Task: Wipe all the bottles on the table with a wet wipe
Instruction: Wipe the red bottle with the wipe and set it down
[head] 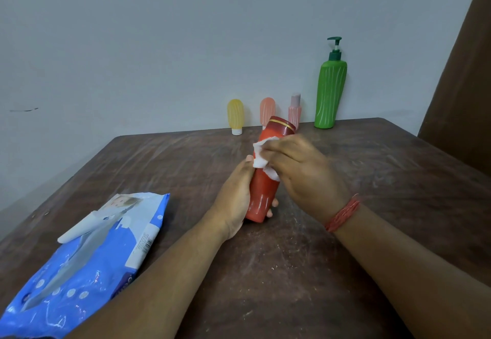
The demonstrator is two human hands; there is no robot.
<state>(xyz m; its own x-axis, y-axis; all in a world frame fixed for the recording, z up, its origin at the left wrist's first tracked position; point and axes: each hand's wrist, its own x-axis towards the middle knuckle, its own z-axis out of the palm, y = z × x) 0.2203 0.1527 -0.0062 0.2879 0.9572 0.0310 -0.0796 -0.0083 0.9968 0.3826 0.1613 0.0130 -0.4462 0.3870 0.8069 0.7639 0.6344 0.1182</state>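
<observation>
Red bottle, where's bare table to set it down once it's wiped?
Bare table lies right of the right hand, before the green pump bottle. More lies between the wipes pack and the yellow tube. The back edge is crowded.

Five bottles total. One red bottle (263, 192) in my hands, four along the wall: one yellow tube bottle (235, 115), one peach tube bottle (267, 109), one pink bottle (295, 111), one green pump bottle (330, 91). One wet wipe (261, 156). One blue wipes pack (87, 256). One table (372, 179). Two hands: my left hand (235, 200), my right hand (303, 171). One red thread band (342, 212).
</observation>
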